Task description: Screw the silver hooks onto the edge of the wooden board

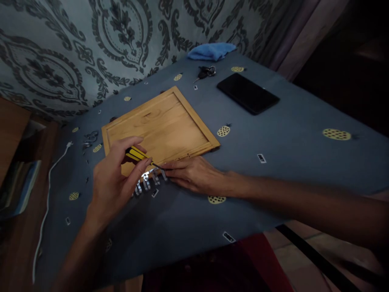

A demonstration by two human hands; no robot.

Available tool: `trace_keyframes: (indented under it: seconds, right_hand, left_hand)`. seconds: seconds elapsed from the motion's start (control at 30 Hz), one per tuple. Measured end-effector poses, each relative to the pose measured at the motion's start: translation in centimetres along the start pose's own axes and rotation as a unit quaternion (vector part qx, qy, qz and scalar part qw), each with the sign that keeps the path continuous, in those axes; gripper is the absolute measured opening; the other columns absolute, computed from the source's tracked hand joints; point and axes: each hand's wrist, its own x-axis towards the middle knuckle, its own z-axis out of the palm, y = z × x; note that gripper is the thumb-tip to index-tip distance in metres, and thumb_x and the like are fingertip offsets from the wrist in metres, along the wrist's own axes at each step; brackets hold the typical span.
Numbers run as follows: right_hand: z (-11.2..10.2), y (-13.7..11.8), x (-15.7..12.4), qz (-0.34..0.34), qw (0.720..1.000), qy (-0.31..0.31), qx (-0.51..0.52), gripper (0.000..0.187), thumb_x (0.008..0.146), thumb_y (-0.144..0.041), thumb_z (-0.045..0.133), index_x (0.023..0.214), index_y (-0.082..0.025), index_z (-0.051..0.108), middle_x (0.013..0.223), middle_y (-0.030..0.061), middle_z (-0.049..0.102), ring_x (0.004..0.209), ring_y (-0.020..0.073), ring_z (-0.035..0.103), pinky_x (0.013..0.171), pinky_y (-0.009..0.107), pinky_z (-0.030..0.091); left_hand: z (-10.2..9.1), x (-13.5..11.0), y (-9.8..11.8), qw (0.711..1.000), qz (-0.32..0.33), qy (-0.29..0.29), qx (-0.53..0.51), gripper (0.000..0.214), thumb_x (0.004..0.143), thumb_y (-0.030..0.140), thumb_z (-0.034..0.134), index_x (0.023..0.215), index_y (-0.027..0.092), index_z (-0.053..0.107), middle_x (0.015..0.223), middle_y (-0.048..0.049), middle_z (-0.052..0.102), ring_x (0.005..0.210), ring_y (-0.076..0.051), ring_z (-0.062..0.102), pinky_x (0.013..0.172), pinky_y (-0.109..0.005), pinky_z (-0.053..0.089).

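Observation:
A wooden board (164,123) with a raised rim lies on a blue cloth-covered table (288,134). Against its near edge sits a shiny metal hook rack (148,181). My left hand (114,182) is closed round a yellow-and-black screwdriver (136,155), whose tip points down at the rack. My right hand (194,174) lies low on the cloth, its fingertips pressed together on the right end of the rack.
A black phone (247,93), a bunch of keys (206,72) and a folded blue cloth (211,50) lie toward the far end of the table. Metal bits (89,138) sit left of the board. A white cable (48,190) hangs at the left edge. Patterned curtain behind.

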Motion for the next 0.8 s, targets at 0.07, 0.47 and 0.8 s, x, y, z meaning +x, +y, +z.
trace_keyframes:
  seconds: [0.07, 0.47, 0.8]
  right_hand:
    - [0.05, 0.01, 0.01, -0.002, 1.0, 0.0, -0.002, 0.032, 0.103, -0.015, 0.058, 0.132, -0.016, 0.071, 0.14, 0.0099, 0.07, 0.118, 0.0243, 0.073, 0.096, 0.037, 0.061]
    - [0.08, 0.04, 0.18, -0.003, 1.0, 0.003, -0.011, 0.032, 0.105, -0.016, 0.056, 0.133, -0.017, 0.071, 0.135, 0.0081, 0.073, 0.118, 0.0231, 0.073, 0.097, 0.036, 0.061]
    - [0.18, 0.23, 0.21, -0.013, 0.999, 0.008, -0.03, 0.029, 0.103, -0.016, 0.058, 0.128, -0.018, 0.074, 0.135, 0.0085, 0.073, 0.113, 0.0229, 0.075, 0.092, 0.034, 0.062]
  left_hand:
    - [0.04, 0.02, -0.14, 1.0, 0.009, -0.004, 0.011, 0.037, 0.095, 0.031, 0.073, 0.13, 0.03, 0.062, 0.113, -0.0016, 0.072, 0.087, -0.017, 0.074, 0.076, -0.03, 0.063]
    - [0.02, -0.04, 0.04, 1.0, 0.001, -0.012, 0.014, 0.038, 0.095, 0.033, 0.072, 0.132, 0.031, 0.061, 0.116, -0.0019, 0.071, 0.082, -0.016, 0.073, 0.069, -0.028, 0.06]
    - [0.19, -0.11, 0.13, 1.0, -0.006, 0.001, 0.012, 0.037, 0.094, 0.037, 0.074, 0.129, 0.032, 0.064, 0.116, -0.0001, 0.071, 0.075, -0.015, 0.073, 0.064, -0.029, 0.06]
